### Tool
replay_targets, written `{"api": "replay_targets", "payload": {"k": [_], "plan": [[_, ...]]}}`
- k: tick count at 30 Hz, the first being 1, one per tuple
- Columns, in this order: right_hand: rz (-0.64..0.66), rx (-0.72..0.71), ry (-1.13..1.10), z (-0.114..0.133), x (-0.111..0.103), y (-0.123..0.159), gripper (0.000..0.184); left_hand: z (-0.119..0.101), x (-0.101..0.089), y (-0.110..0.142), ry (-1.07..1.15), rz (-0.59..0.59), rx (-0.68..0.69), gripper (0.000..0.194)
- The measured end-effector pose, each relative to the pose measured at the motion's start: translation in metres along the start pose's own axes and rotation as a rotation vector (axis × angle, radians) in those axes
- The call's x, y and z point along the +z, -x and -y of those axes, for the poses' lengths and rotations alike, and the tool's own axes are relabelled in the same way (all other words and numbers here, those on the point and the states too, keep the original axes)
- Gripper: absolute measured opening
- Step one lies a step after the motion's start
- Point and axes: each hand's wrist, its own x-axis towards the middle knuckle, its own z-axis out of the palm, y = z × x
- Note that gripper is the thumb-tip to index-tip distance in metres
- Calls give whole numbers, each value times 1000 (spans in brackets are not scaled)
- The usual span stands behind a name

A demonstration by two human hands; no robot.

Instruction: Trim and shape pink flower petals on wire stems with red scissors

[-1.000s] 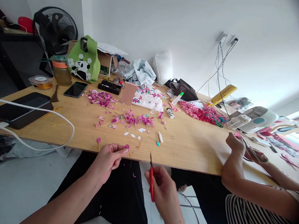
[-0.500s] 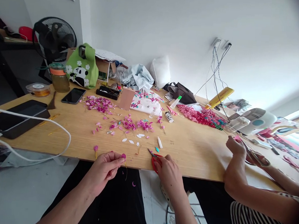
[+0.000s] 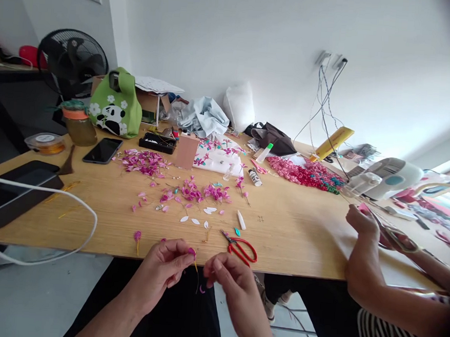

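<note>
My left hand (image 3: 166, 269) pinches a small magenta flower (image 3: 192, 251) with a thin yellow wire stem, held just in front of the wooden table's (image 3: 293, 235) near edge. My right hand (image 3: 229, 281) is close beside it, fingers curled toward the stem, and I cannot make out whether they grip anything. Red-handled scissors (image 3: 241, 248) lie on the table right behind my right hand. Loose magenta petals (image 3: 192, 191) and white petal shapes (image 3: 196, 220) are scattered further back.
A person in a striped top sits at my right, their hands (image 3: 363, 224) working scissors. On the table are a phone (image 3: 102, 150), a tablet (image 3: 5, 194) with a white cable (image 3: 79, 207), a green panda bag (image 3: 116, 104), a jar (image 3: 77, 124), a fan (image 3: 68, 60) and a pink flower heap (image 3: 305, 172).
My right hand laid the red scissors on the table and came back toward my left hand. The left hand kept its pinch on the flower. The view tilted slightly down.
</note>
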Motion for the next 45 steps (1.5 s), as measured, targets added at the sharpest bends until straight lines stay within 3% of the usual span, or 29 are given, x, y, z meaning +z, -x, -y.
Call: {"api": "replay_targets", "payload": {"k": [5,11,14,19,23,36,45], "plan": [[187,224,-495,-5,25,-5,38,3,-6,-3,17,149,25,21],[242,296,-648,-6,32,-7,32,5,-9,-8,94,194,16,19],[150,209,-543,-6,35,-8,33,7,-11,-11,107,217,-10,17],[-114,-59,3,-10,38,-6,29,6,-14,-13,89,146,-45,29],[-143,-166,251,-17,41,-3,26,2,-11,-11,27,83,-29,30],[-181,-346,464,-33,43,0,24,0,-4,-6,-240,-52,73,31],[-190,-316,417,-40,40,1,23,4,1,-4,-278,-126,50,33]]}}
